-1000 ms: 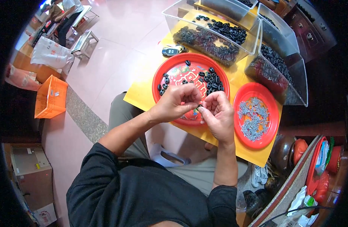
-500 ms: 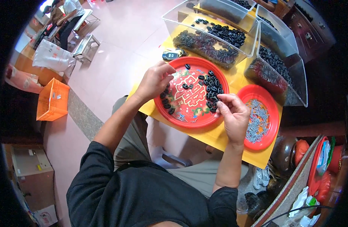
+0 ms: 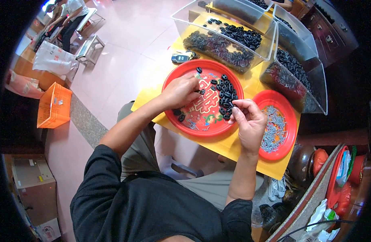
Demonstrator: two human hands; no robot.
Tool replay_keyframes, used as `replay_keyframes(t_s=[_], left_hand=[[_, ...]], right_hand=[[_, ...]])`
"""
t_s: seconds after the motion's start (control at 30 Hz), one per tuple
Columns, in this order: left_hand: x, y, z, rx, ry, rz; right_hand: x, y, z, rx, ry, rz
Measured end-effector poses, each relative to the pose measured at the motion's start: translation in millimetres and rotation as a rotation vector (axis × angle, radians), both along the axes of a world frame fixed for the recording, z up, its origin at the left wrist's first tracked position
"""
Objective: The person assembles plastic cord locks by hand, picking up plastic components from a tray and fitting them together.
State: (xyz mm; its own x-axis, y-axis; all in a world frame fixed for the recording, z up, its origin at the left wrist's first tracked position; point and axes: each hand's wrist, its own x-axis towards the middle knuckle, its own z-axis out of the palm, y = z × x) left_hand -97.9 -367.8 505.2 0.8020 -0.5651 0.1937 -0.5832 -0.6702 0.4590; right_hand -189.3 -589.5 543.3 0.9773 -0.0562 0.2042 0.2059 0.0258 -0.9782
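My left hand (image 3: 180, 92) reaches over the red round tray (image 3: 172, 123), fingertips pinched at a small black oval piece with holes (image 3: 202, 92). Over the tray's right rim, my right hand (image 3: 249, 123) is closed in a pinch; whatever lies between its fingertips is too small to make out. Beside those fingers is a heap of similar black oval pieces (image 3: 225, 90). A few more pieces (image 3: 181, 117) lie near the left rim, partly covered by my left hand and wrist. Small grey screws (image 3: 193, 124) are scattered at the tray's near side.
A smaller red tray (image 3: 291, 137) of grey screws (image 3: 274, 131) stands at right on the yellow table (image 3: 270, 166). Clear plastic bins (image 3: 270, 42) of black pieces stand behind. A key fob (image 3: 180, 58) lies beyond the tray. An orange crate (image 3: 54, 105) sits at left; people (image 3: 74, 16) sit farther off.
My left hand has moved right and down, from above the tray's left rim to the black pieces near its middle. My right hand stays almost still, pinched.
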Motion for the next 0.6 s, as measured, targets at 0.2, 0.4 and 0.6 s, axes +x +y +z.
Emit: replay_keyframes(t_s=[0.2, 0.4, 0.6], left_hand=[[-31.6, 5.6, 13.4, -1.045, 1.150, -0.057], [-50.5, -1.3, 1.5, -1.365, 1.373, 0.002], [-61.3, -8.5, 4.5, -1.364, 1.325, 0.011]], right_hand=[[-0.8, 8.8, -2.0, 0.058, -0.021, 0.030], [-6.0, 17.4, -0.6, 0.153, 0.112, 0.109], [-10.4, 27.4, -7.1, 0.091, 0.134, 0.138]])
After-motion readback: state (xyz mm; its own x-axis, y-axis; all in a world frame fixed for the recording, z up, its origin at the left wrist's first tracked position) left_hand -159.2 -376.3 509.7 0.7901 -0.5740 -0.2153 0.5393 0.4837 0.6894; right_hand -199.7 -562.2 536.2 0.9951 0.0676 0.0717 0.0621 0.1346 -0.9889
